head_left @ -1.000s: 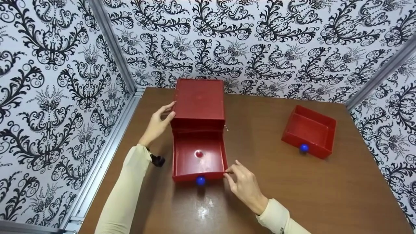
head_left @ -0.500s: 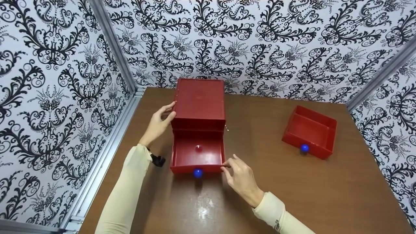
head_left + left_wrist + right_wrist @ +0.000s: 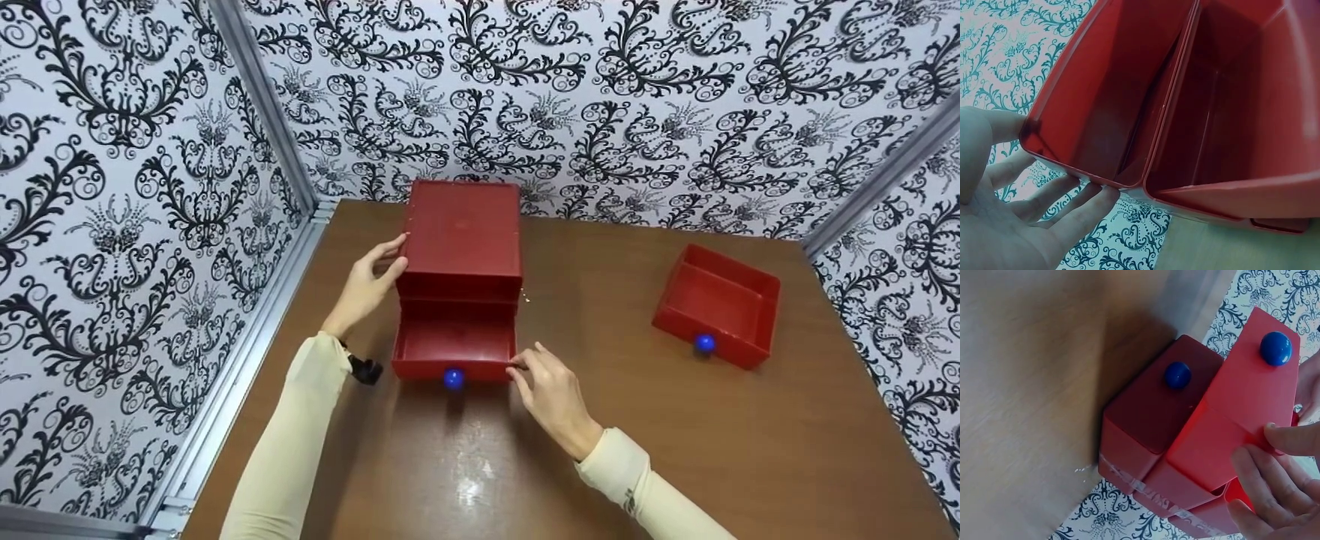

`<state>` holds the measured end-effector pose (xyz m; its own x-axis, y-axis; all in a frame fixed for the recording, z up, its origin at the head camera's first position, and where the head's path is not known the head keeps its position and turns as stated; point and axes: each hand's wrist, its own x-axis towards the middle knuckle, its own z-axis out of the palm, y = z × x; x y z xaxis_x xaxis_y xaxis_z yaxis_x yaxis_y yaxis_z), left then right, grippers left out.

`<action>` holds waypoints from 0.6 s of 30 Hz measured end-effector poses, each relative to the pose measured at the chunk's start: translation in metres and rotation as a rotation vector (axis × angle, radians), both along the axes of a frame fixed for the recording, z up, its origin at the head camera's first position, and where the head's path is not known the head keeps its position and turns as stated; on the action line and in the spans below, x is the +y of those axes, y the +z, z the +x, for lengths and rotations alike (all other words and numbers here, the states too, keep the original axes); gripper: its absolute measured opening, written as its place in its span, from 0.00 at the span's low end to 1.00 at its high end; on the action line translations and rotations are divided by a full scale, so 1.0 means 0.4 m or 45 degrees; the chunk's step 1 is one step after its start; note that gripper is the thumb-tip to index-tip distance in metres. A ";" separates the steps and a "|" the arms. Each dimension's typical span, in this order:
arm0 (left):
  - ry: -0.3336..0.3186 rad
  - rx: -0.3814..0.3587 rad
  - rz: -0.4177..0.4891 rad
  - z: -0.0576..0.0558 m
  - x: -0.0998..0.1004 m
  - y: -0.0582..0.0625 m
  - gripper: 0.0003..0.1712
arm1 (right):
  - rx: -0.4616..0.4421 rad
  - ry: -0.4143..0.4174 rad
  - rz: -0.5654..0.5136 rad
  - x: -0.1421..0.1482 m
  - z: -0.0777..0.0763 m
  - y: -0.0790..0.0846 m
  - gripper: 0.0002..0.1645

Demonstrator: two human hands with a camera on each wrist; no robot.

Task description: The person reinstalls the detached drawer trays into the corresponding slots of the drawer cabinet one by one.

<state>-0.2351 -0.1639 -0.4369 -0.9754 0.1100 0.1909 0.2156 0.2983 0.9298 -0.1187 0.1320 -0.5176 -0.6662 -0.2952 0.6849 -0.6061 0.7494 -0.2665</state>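
Observation:
A red plastic drawer cabinet stands toward the back of the table. Its drawer with a blue knob sticks partly out of the front. My right hand pinches the drawer's right front corner, thumb on the front panel and fingers at the side wall, as the right wrist view shows. Against the cabinet's left side rests my left hand, fingers spread along the wall. In the left wrist view the top compartment has no drawer in it. A lower drawer sits pushed in beneath.
Another red drawer with a blue knob lies on the brown table to the right. Patterned walls and metal rails border the table. A black device is on the left wrist.
The drawer has slid back toward the cabinet, with my right hand moving along at its corner. My left hand stays at the cabinet's side.

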 end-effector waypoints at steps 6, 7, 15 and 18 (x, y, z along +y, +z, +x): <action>-0.014 0.030 -0.017 -0.002 0.001 -0.001 0.26 | 0.007 -0.008 0.000 -0.003 -0.023 0.000 0.08; -0.015 0.032 -0.021 -0.001 0.001 -0.001 0.26 | 0.007 -0.010 -0.001 -0.004 -0.026 -0.001 0.08; 0.000 0.017 -0.011 0.001 0.002 -0.002 0.26 | -0.016 -0.052 -0.012 -0.009 -0.045 -0.001 0.08; -0.005 0.026 -0.013 0.002 0.003 0.000 0.26 | -0.059 -0.078 -0.035 -0.011 -0.053 0.001 0.09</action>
<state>-0.2342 -0.1628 -0.4370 -0.9709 0.1156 0.2099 0.2359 0.3069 0.9221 -0.1398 0.1278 -0.5172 -0.7135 -0.2339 0.6605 -0.5457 0.7768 -0.3143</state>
